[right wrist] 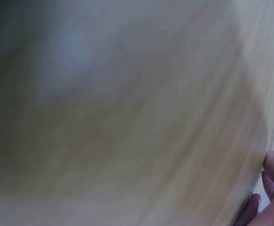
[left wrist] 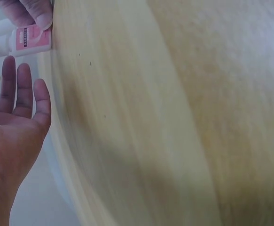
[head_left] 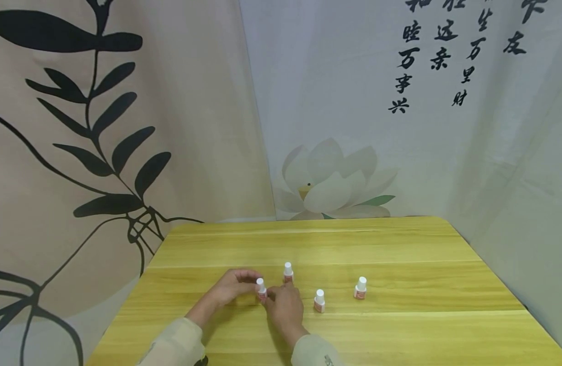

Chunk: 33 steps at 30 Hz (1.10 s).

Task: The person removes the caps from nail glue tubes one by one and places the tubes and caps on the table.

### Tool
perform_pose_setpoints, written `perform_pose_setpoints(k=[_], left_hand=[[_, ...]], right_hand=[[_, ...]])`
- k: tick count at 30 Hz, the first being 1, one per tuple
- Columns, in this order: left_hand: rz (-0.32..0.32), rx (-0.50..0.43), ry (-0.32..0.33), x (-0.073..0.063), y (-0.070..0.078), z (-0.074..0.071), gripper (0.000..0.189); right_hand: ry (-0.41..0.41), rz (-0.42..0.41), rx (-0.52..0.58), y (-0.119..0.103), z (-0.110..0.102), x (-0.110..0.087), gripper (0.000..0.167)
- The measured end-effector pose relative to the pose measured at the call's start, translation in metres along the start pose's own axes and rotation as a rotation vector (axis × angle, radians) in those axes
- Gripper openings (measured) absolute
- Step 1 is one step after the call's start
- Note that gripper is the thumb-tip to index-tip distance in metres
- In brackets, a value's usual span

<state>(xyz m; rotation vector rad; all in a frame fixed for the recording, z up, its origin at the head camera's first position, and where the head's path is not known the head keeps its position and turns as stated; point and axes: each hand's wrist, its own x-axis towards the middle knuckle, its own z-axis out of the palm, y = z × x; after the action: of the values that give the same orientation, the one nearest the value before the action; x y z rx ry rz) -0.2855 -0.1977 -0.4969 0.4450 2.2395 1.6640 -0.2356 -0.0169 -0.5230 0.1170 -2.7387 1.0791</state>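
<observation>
I judge the bottle (head_left: pixel 261 288) between my left fingers (left wrist: pixel 24 89) and right fingers (left wrist: pixel 17 12) light, stiff and slightly slick, best held by its labelled body (left wrist: pixel 32 40), where the right ones pinch; the left's grip I can't tell.

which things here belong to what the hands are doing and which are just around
Part of the job:
small white bottle, gripped by the right hand, left hand close by
likely the similar ones too: far bottle, middle bottle, rightmost bottle

Just around:
leaf-printed cloth
lotus-printed cloth
wooden table, seemingly only a work surface
</observation>
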Motion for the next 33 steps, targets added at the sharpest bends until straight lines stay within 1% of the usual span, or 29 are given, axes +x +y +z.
perform_pose_setpoints(k=[7,11,16,20,24,30,33], left_hand=[[0.005,0.001,-0.015,0.0017,-0.0006,0.0002,0.041],[0.007,0.010,-0.016,0.0010,0.0012,0.0008,0.035],[0.002,-0.013,-0.025,0.0012,0.0028,0.0026,0.029],[0.007,-0.013,-0.018,0.0016,0.0039,0.0039,0.027],[0.004,0.000,-0.010,0.0015,0.0051,0.0043,0.028],[-0.005,0.027,0.004,-0.0001,0.0059,0.0024,0.040],[-0.010,0.026,0.001,0.0000,0.0048,0.0013,0.041]], right_hand=[[-0.001,-0.004,0.000,-0.0002,-0.0012,0.0010,0.017],[-0.008,-0.002,0.006,-0.0012,-0.0025,0.0001,0.017],[0.001,-0.019,0.007,-0.0007,-0.0021,-0.0002,0.016],[0.003,-0.026,0.011,0.0004,-0.0013,-0.0001,0.017],[0.004,-0.027,0.019,0.0004,-0.0013,-0.0002,0.017],[0.017,-0.036,0.024,-0.0018,-0.0026,-0.0007,0.015],[0.022,-0.037,0.022,-0.0023,-0.0025,-0.0010,0.015]])
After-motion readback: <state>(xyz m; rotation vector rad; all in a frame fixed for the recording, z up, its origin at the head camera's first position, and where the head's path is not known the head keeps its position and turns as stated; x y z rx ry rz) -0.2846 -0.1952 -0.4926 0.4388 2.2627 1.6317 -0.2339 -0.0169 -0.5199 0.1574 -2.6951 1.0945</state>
